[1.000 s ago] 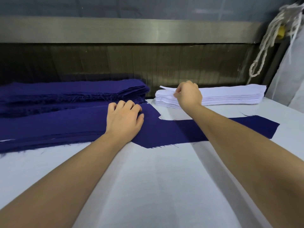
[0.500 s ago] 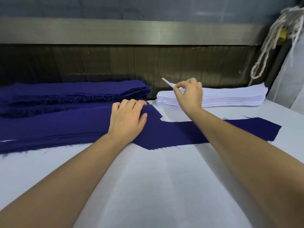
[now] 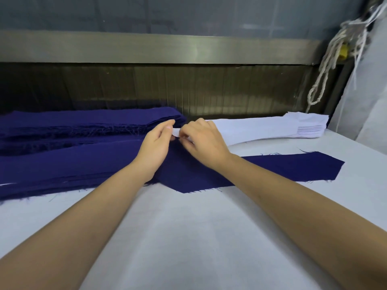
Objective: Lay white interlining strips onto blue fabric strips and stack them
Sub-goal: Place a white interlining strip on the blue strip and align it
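The long white interlining strip (image 3: 251, 130) is held up by its left end, where both hands meet. From that point it runs away to the right, and its far end lies on the low stack of white interlining pieces (image 3: 310, 130) at the back right of the tabletop (image 3: 188, 237). The left hand (image 3: 155, 149) has the tip in a grip between thumb and forefinger. The right hand (image 3: 205, 141), fingers curled, pinches the same end just beside it, so neither hand is free; whether they are peeling one layer from another I cannot tell. The single dark blue fabric strip (image 3: 293, 168) lies flat just nearer the person, its left end beneath the hands. Its long axis also runs left to right, close to parallel with the white one. The coming move likely turns on that: the white strip must come down and toward the person, ends matched, and the right hand is better placed to slide along its length. Thick piles of dark blue fabric strips (image 3: 83, 122) lie to the left.
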`<action>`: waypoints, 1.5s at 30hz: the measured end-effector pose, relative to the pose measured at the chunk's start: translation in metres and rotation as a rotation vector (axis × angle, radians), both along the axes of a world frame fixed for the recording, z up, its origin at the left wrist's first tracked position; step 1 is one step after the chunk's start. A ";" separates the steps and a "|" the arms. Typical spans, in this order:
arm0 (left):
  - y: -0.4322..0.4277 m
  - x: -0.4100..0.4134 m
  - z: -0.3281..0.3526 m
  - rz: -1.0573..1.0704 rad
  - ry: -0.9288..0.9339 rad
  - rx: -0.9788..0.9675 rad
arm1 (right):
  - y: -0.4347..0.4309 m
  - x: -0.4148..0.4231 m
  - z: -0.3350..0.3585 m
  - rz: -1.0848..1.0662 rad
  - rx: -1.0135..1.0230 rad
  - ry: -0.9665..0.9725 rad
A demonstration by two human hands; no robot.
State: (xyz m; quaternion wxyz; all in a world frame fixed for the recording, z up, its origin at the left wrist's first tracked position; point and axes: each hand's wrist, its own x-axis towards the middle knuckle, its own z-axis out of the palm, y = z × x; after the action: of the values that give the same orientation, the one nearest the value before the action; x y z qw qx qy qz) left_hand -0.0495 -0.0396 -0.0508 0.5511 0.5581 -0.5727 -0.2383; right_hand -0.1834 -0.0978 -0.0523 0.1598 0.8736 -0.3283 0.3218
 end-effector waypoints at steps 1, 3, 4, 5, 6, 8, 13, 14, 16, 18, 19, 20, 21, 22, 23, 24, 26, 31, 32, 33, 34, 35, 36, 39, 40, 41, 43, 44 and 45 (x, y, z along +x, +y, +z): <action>0.000 -0.001 0.001 0.023 0.048 0.015 | -0.002 -0.002 -0.002 -0.011 0.010 0.021; 0.002 -0.003 0.003 0.061 0.151 0.017 | -0.007 -0.007 -0.005 -0.047 0.026 0.077; 0.003 -0.003 0.004 0.076 0.185 0.009 | -0.009 -0.010 -0.006 -0.075 0.036 0.105; 0.003 -0.003 0.004 0.085 0.210 -0.001 | -0.013 -0.014 -0.007 -0.113 0.053 0.125; 0.004 -0.003 0.004 0.091 0.229 -0.009 | -0.016 -0.019 -0.007 -0.156 0.076 0.130; 0.004 -0.001 0.004 0.122 0.255 -0.010 | -0.025 -0.031 -0.006 -0.252 0.130 0.096; 0.003 0.005 0.001 0.249 0.347 -0.009 | -0.048 -0.075 -0.008 -0.523 0.187 -0.005; 0.003 0.007 0.000 0.262 0.348 -0.004 | -0.052 -0.085 -0.008 -0.566 0.198 -0.028; 0.002 0.010 -0.001 0.288 0.343 0.018 | -0.057 -0.102 -0.008 -0.641 0.224 -0.087; 0.002 0.012 -0.001 0.314 0.337 0.033 | -0.061 -0.119 -0.007 -0.714 0.237 -0.143; 0.003 0.013 -0.001 0.324 0.333 0.035 | -0.062 -0.126 -0.006 -0.753 0.244 -0.169; 0.003 0.014 -0.001 0.330 0.331 0.036 | -0.064 -0.133 -0.006 -0.792 0.259 -0.206; 0.003 0.014 -0.002 0.333 0.331 0.035 | -0.065 -0.140 -0.006 -0.827 0.286 -0.262; 0.003 0.014 -0.002 0.336 0.332 0.034 | -0.066 -0.145 -0.005 -0.853 0.324 -0.338; 0.003 0.015 -0.003 0.341 0.334 0.035 | -0.066 -0.150 -0.005 -0.864 0.366 -0.425; 0.003 0.015 -0.003 0.344 0.336 0.036 | -0.066 -0.155 -0.006 -0.855 0.411 -0.519; 0.003 0.016 -0.003 0.335 0.338 0.040 | -0.066 -0.161 -0.008 -0.778 0.492 -0.702; 0.005 0.018 -0.004 0.286 0.278 0.069 | -0.063 -0.169 -0.014 -0.639 0.553 -0.948; 0.007 0.019 -0.004 0.283 0.274 0.068 | -0.060 -0.171 -0.013 -0.617 0.565 -0.972; 0.008 0.019 -0.004 0.282 0.274 0.067 | -0.056 -0.171 -0.013 -0.591 0.577 -0.993; 0.009 0.020 -0.003 0.282 0.277 0.064 | -0.052 -0.172 -0.012 -0.561 0.584 -1.011; 0.011 0.020 -0.003 0.283 0.280 0.064 | -0.049 -0.173 -0.011 -0.529 0.589 -1.027; 0.012 0.021 -0.003 0.284 0.281 0.064 | -0.046 -0.174 -0.010 -0.501 0.590 -1.042; 0.018 0.020 -0.004 0.282 0.268 0.069 | -0.037 -0.182 -0.008 -0.444 0.592 -1.073; 0.019 0.019 -0.005 0.279 0.254 0.069 | -0.034 -0.185 -0.009 -0.431 0.597 -1.086; 0.021 0.019 -0.006 0.275 0.236 0.066 | -0.032 -0.188 -0.009 -0.420 0.598 -1.107; 0.023 0.016 -0.007 0.255 0.195 0.057 | -0.025 -0.196 -0.010 -0.404 0.589 -1.174; 0.025 0.015 -0.007 0.243 0.175 0.051 | -0.022 -0.201 -0.010 -0.397 0.593 -1.220; 0.026 0.013 -0.007 0.233 0.157 0.046 | -0.019 -0.204 -0.010 -0.388 0.608 -1.268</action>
State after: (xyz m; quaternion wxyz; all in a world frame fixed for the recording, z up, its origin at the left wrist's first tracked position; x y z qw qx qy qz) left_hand -0.0362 -0.0139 -0.0575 0.6053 0.6128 -0.4536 -0.2287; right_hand -0.3872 -0.1168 -0.0621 -0.2567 0.4513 -0.5815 0.6263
